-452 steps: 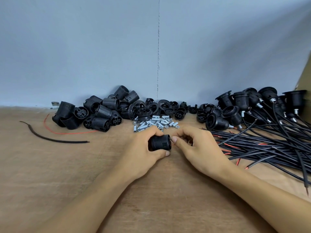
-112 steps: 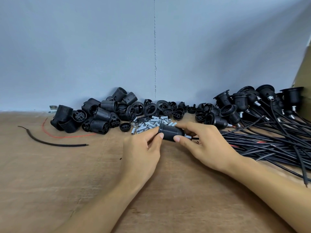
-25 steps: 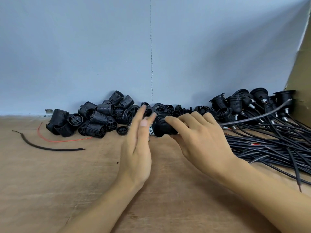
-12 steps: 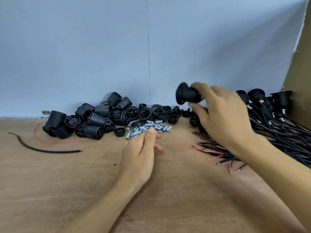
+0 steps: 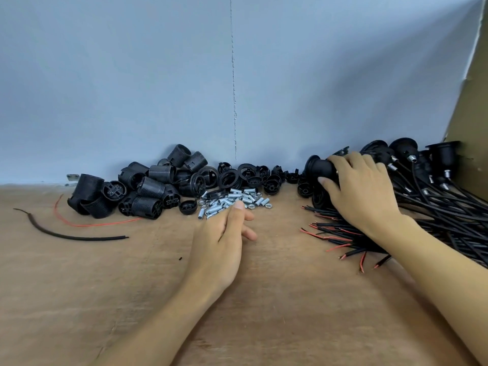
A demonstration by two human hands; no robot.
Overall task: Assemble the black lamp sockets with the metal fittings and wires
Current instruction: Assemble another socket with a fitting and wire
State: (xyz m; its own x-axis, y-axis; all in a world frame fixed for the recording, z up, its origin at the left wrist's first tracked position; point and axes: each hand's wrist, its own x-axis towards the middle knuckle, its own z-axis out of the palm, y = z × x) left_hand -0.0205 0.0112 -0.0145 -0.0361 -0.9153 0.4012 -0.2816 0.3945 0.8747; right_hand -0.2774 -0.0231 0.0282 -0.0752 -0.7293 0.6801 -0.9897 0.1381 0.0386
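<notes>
Right hand (image 5: 361, 192): wrapped round the assembled socket (image 5: 318, 167), fingers (image 5: 350, 160) curled over its top and thumb pressed beneath; lower than half a second ago, when lifted in front of the wall (image 5: 158, 88).
Assembled socket: at the back right of the worktop (image 5: 79, 286), flared mouth turned left, brought down to the level of the wired sockets (image 5: 404, 149) and just beside them; whether already resting on that heap, hidden by the hand.
Left hand (image 5: 221, 244): low over the middle of the worktop, fingers (image 5: 249, 235) loosely curled and a little apart, pinching nothing; thumb tip at the near edge of the metal fittings (image 5: 232, 200); barely shifted from half a second ago, though a second ago held up flat beside the socket.
Metal fittings: small silver heap toward the back edge, centre, unchanged.
Loose sockets (image 5: 148, 186): black pile at the back left, against the wall, unchanged.
Caps (image 5: 250, 175): row of small black parts between the loose sockets and the right hand.
Wires (image 5: 435, 215): black bundle fanning across the right side, bare red and black ends pointing toward the middle, partly under the right forearm.
Black offcut (image 5: 74, 235): lying near the left edge, with a thin red wire (image 5: 87, 223) just behind it, both as before.
</notes>
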